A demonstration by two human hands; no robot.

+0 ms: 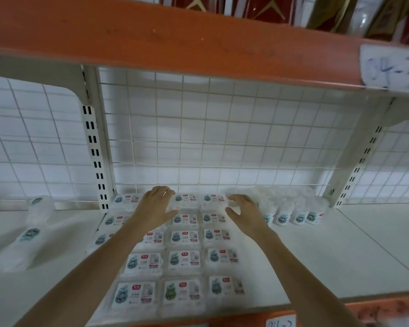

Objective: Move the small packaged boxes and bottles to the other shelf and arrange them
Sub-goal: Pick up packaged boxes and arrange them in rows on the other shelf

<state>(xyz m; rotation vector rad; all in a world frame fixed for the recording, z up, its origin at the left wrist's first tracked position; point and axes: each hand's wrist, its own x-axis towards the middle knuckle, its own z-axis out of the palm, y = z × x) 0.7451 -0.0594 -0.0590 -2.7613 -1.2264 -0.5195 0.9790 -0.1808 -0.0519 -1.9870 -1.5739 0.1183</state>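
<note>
The head view looks down on a white metal shelf (340, 256) backed by a white wire grid (198, 128), under an orange shelf edge (175, 36) carrying a handwritten paper tag (391, 68) that seems to read "04-3". Small clear-wrapped white boxes with teal and red labels (184, 259) lie flat in a tight grid, four columns across and about five rows deep; the leftmost column and several middle boxes are partly covered by the forearms, so an exact count cannot be made. At least four small white labelled bottles (300, 214) stand upright in a cluster just right of the boxes, with more blurred behind them. Two clear-wrapped packs (31, 230) lie on their sides on the neighbouring shelf at left. The left hand (157, 208) and right hand (242, 208) rest over the back rows, fingers spread and loosely curled, bracketing the two back boxes between them; whether either actually grips one cannot be told.
</note>
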